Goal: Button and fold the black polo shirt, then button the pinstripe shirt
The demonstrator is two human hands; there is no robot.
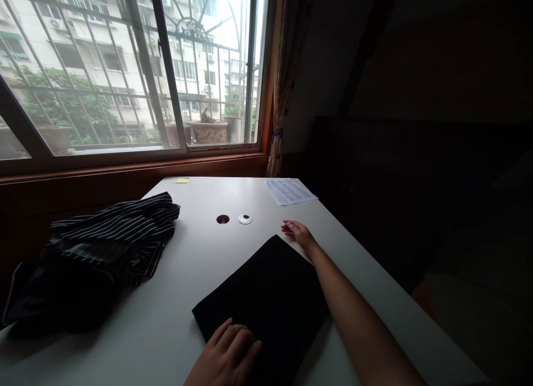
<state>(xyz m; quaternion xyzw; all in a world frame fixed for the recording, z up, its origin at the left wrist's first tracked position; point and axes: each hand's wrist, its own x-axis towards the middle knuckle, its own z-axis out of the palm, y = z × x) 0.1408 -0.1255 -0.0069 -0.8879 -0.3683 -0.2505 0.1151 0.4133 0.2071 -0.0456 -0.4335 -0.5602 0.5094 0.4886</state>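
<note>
A black folded piece of cloth (266, 297), most likely a garment, lies flat on the white table in front of me, its corners fairly sharp. My left hand (227, 352) rests on its near left part, fingers apart and slightly bent. Just past the cloth's far right edge is my right hand (297, 233), with its fingers stretched out and nothing visible in them. My right forearm runs along the right side of the cloth and covers part of that edge.
Dark striped clothes (112, 252) are heaped on the table's left side. The white table (187, 252) has a round hole (222, 219) and a round silver grommet (245, 219). Printed sheets (290, 191) and yellow sticky notes (182, 181) lie at the far edge, below a barred window.
</note>
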